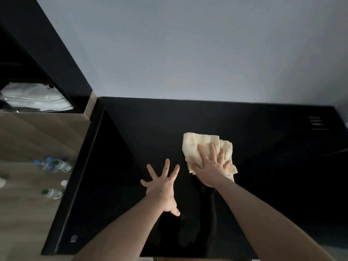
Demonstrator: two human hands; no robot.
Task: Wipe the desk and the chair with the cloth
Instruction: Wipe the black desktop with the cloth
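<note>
A pale yellow cloth [195, 146] lies crumpled on the glossy black desk [273, 176], right of its middle. My right hand [211, 163] presses flat on the cloth with its fingers straight and spread. My left hand [162, 184] rests on the bare desk top to the left of the cloth, fingers splayed wide, holding nothing. No chair shows in this view.
A grey wall rises behind the desk. To the left is a wooden floor with several plastic bottles [54, 165], and a dark shelf with folded white linen [35, 98]. A small dark panel [318, 122] sits at the desk's far right corner.
</note>
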